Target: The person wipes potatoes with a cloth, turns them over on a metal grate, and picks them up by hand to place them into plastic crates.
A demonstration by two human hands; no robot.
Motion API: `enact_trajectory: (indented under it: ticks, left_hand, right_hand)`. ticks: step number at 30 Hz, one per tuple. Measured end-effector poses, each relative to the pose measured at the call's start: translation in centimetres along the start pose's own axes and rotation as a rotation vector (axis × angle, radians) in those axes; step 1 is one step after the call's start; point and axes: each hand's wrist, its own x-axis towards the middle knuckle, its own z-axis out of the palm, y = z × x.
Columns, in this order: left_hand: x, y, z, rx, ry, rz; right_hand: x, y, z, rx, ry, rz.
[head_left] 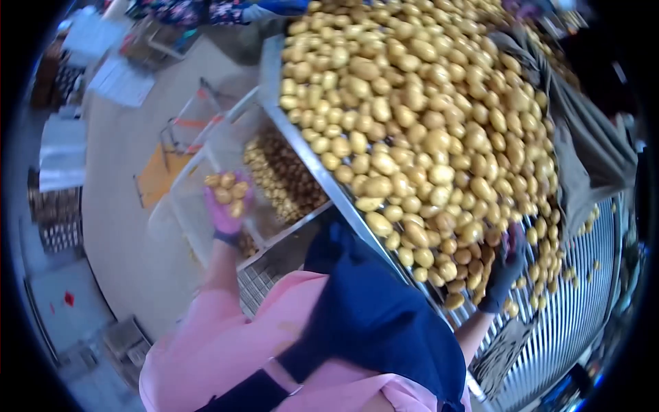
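Over the bin, the left hand cradles several potatoes — the right hand is at the heap's edge, whether grasping any I cannot tell

We seem to be in a produce-packing workshop, judging by the great heap of potatoes, the ribbed metal bed and the plastic crate.
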Motion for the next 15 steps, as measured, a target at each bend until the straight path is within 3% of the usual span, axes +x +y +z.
enact_trajectory:
  ticks: [1,3,5,6,7,8,10,11,12,13,14,15]
  left_hand:
    - [0.6,0.2,-2.8,-0.076,-0.085,-0.018]
    - [1.5,1.4,-8.1,-0.159,-0.175,-0.054]
    - [2.5,2.8,-12.3,0.031,0.428,-0.301]
    - [4.0,0.5,-12.9,0.146,0.704,-0.458]
    - [3.8,-1.0,-4.6,0.267,0.874,-0.325]
    - [6.4,-0.2,-12.5,0.331,0.656,-0.267]
    - [8.4,-1.8,-10.7,1.667,0.098,0.369]
    - [6.9,-5.0,4.1,1.309,0.331,0.339]
    - [7.7,-6.4,6.5,1.449,0.146,0.465]
    - [8.0,-7.9,9.3,1.645,0.013,0.560]
    - [7.8,-9.4,12.2,1.837,-0.123,0.673]
    - [7.2,-11.3,15.2,1.930,-0.258,0.785]
  right_hand:
    - [-0.1,1.4,-0.1,0.139,-0.008,0.037]
    - [0.3,0.9,0.2,0.050,-0.010,0.044]
    - [0.8,1.2,0.1,-0.151,0.016,-0.055]
    - [1.2,2.3,-0.3,-0.278,0.033,-0.157]
    - [1.7,2.3,-0.9,-0.376,0.031,-0.139]
    - [2.1,4.7,-1.0,-0.186,0.102,-0.001]
    - [2.7,6.4,-2.5,-0.607,0.191,-0.027]
    - [2.7,7.7,-2.5,-0.662,0.196,0.067]
    - [2.8,6.4,-1.8,-0.844,0.159,0.214]
    - [2.4,7.5,-1.0,-0.870,0.150,0.159]
    - [2.1,4.4,1.2,-0.762,0.051,0.227]
    - [1.2,5.6,4.8,-0.436,0.173,0.158]
